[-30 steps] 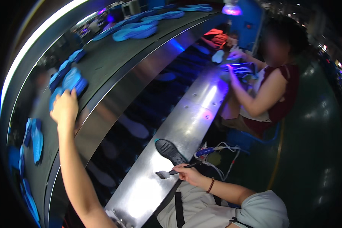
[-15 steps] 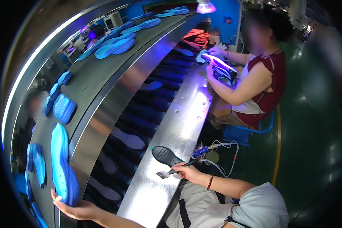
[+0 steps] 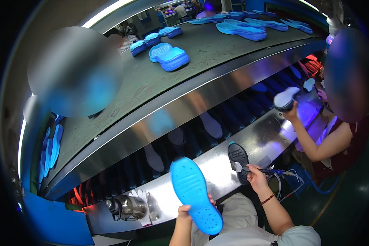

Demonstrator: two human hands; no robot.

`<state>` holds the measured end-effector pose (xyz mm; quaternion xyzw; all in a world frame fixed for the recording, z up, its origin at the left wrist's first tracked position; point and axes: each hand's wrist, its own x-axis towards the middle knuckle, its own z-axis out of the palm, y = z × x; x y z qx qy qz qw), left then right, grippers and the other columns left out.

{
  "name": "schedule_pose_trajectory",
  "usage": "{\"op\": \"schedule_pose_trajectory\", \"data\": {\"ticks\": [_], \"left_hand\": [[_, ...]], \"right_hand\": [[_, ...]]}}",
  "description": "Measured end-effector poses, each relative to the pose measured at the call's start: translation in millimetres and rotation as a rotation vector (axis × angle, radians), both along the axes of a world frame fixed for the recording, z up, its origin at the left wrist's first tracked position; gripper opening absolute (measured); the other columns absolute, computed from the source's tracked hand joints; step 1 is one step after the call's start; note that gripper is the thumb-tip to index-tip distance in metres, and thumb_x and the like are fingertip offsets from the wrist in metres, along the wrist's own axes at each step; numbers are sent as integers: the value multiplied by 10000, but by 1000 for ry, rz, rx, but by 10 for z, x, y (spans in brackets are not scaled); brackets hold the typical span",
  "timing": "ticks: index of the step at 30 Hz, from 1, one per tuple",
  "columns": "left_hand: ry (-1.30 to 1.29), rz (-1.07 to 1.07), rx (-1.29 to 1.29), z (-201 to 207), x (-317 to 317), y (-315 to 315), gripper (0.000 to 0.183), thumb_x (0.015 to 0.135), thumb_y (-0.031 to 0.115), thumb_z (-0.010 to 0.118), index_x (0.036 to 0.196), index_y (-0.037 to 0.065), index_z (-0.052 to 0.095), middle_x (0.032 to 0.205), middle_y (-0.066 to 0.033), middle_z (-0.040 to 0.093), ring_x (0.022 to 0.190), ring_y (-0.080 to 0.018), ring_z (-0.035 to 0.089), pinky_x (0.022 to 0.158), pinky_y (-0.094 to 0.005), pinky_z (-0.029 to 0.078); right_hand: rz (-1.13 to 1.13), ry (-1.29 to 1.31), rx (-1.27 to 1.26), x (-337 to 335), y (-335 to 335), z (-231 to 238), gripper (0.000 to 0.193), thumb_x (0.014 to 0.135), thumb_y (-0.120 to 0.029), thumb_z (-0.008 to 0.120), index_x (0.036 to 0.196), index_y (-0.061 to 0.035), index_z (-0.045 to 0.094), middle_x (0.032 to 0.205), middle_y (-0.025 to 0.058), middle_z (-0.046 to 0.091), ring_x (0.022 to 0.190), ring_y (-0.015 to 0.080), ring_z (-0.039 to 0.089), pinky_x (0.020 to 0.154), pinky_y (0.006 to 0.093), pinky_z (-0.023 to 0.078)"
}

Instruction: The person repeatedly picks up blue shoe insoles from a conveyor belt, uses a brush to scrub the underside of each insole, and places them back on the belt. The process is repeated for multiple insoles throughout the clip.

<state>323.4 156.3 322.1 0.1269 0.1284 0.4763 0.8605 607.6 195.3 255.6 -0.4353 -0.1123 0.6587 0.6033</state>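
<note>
My left hand (image 3: 185, 210) grips a bright blue foam midsole (image 3: 195, 192) by its edges, thumb on one side and fingers on the other. The midsole is held up over the steel ledge (image 3: 217, 172), its ribbed and dotted face showing. Pinched in my right hand (image 3: 256, 179) is a thin black-handled brush (image 3: 244, 168) with a flat, pale tip. That tip is over a black rubber outsole (image 3: 238, 153) lying on the ledge; whether they touch I cannot tell.
Behind the ledge, dark rollers carry pale soles (image 3: 211, 125) under a steel rail. Above runs a green conveyor belt (image 3: 123, 90) with stacks of blue midsoles (image 3: 169, 56). A bottle (image 3: 129, 207) and white glove (image 3: 144, 210) stand left. A co-worker's hand (image 3: 292, 112) holds a shoe part at right.
My left hand has brought the blue midsole from the conveyor belt to in front of me. The view has turned left. My right hand keeps the brush, now over the black outsole.
</note>
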Motion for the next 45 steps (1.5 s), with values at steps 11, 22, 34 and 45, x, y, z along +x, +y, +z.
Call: {"op": "schedule_pose_trajectory", "data": {"ticks": [11, 22, 34, 45], "left_hand": [[290, 66, -248, -660, -50, -49, 714, 631, 215, 591, 1267, -57, 409, 1169, -247, 536, 1093, -399, 526, 984, -505, 401], [-66, 19, 76, 115, 716, 291, 1162, 676, 900, 84, 1345, -12, 355, 1120, -257, 552, 984, -401, 577, 878, -527, 467], [1, 51, -62, 203, 842, 272, 1067, 748, 847, 65, 1347, 18, 370, 1113, -260, 559, 994, -402, 579, 893, -526, 455], [326, 347, -55, 99, 649, 484, 919, 816, 787, 157, 1393, 91, 324, 1281, -211, 484, 1144, -351, 498, 1015, -473, 372]], "right_hand": [[89, -17, 226, -46, -58, 371, 243, 855, -1, 610, 1092, 41, 579, 1057, 143, 637, 889, 185, 636, 795, 269, 516], [374, -119, 536, -392, 243, 1128, 234, 832, -4, 573, 1056, 61, 598, 1078, 185, 634, 1038, 225, 592, 960, 347, 430], [289, -269, 407, -528, 629, 1118, 234, 821, -75, 638, 1027, 36, 628, 915, 90, 656, 874, 138, 598, 823, 271, 470], [380, -1250, 1051, -683, -2, 1363, 146, 718, -122, 675, 845, -50, 668, 863, 116, 675, 843, 266, 645, 756, 360, 472]]}}
